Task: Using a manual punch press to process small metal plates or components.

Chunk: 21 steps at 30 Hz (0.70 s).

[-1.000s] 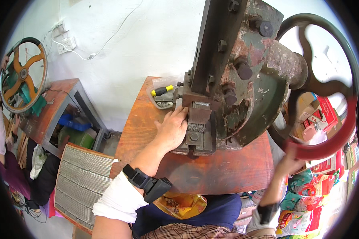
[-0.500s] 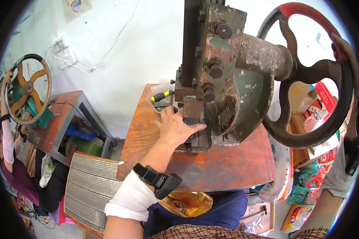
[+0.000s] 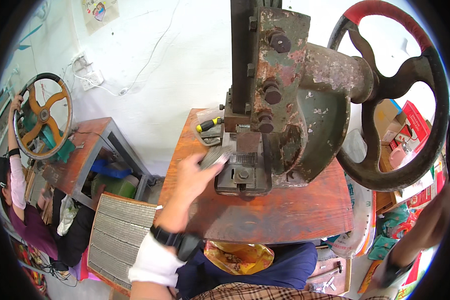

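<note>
My left hand (image 3: 195, 176) rests on the reddish wooden table (image 3: 280, 222) just left of the press's die block (image 3: 242, 170). Its fingers pinch a small grey ridged metal piece (image 3: 212, 157), held at the left edge of the die. The heavy rusty green hand press (image 3: 290, 95) rises behind it. Its big black flywheel (image 3: 385, 180), with a red patch on the top rim, hangs to the right. My right hand (image 3: 435, 215) is blurred at the lower right, just below the wheel's rim. I cannot make out its fingers.
A yellow-and-black screwdriver (image 3: 208, 125) lies at the table's back left. A yellow bag (image 3: 237, 256) sits in my lap. To the left are a grey ribbed panel (image 3: 120, 235), a second wooden bench (image 3: 85, 155), and another person's hand on a smaller orange-spoked wheel (image 3: 41, 116). Boxes (image 3: 415, 125) are stacked at right.
My left hand has drawn back from the die with the ridged piece in its fingers. My right hand has dropped away from the flywheel rim. The view has tilted upward.
</note>
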Tool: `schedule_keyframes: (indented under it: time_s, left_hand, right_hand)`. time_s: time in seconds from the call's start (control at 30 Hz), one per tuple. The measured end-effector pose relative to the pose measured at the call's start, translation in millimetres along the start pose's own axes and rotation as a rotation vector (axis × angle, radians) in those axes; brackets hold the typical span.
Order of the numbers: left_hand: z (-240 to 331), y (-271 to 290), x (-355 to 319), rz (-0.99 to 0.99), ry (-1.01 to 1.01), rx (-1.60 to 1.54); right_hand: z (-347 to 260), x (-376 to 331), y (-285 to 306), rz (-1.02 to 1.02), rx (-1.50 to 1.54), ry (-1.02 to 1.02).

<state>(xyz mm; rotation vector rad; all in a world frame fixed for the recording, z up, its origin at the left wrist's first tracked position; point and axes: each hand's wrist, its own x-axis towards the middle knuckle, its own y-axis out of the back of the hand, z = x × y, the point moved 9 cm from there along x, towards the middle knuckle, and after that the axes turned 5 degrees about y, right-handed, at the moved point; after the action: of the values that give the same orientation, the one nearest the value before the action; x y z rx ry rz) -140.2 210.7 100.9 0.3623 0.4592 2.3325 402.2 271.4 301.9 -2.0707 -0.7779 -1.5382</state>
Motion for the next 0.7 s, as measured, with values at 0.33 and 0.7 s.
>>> schedule_keyframes:
  time_s: [0.33, 0.7]
  left_hand:
    - [-16, -37, -122, -0.016, -0.481, 0.503]
    - [-46, -29, -115, -0.083, -0.188, 0.194]
  right_hand:
    - [-108, -283, -129, -1.187, 0.671, 0.13]
    - [-208, -324, -190, -1.287, 0.417, 0.578]
